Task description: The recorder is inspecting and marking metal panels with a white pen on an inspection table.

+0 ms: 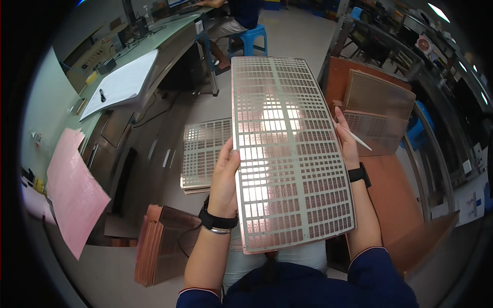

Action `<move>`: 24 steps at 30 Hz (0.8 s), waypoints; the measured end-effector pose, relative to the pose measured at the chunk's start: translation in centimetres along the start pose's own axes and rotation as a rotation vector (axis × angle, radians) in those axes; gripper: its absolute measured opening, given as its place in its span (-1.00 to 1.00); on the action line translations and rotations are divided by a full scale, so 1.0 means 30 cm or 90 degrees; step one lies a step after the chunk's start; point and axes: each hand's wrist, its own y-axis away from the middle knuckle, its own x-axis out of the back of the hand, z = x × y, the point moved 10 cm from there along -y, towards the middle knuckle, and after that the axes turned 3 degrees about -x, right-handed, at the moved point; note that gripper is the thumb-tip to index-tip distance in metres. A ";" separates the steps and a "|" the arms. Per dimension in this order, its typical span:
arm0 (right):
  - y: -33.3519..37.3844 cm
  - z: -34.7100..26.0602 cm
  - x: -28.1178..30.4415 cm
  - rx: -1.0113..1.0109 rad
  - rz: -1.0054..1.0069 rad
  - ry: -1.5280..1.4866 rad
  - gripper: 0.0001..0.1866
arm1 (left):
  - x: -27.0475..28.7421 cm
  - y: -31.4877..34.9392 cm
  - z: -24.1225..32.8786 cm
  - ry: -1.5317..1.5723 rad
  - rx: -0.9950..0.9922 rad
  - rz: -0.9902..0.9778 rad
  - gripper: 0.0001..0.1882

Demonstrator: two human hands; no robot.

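Observation:
A large circuit board panel (295,159) with rows of small shiny rectangles stands tilted up before me. My left hand (224,177) grips its left edge, thumb along the front and the other fingers hidden behind. At the right edge my right hand (348,143) holds the panel, its fingertips showing beside the rim. A slim white pen-like stick (360,140) juts out from this hand. Behind the panel, to the left, lies a stack of similar panels (197,159), partly covered by it.
More panels (377,97) lean against an orange-brown board at the right. Copper-edged boards (162,246) stand at lower left, near a pink sheet (77,190). Papers (123,82) with a black pen (102,95) rest on the left bench. Farther off, a person sits on a blue stool (250,40).

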 end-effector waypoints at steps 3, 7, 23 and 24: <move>0.011 0.004 0.008 -0.001 0.050 0.008 -0.58 | 0.038 -0.001 -0.022 -0.042 0.013 0.035 -0.56; 0.028 -0.003 -0.024 0.000 0.069 0.071 -0.58 | 0.099 0.000 -0.047 -0.065 0.027 0.075 -0.57; 0.045 0.011 -0.034 -0.003 0.059 0.067 -0.54 | 0.154 -0.002 -0.060 -0.132 0.012 0.073 -0.55; 0.050 0.011 -0.041 -0.005 0.058 0.066 -0.54 | 0.153 0.000 -0.057 -0.133 0.012 0.074 -0.55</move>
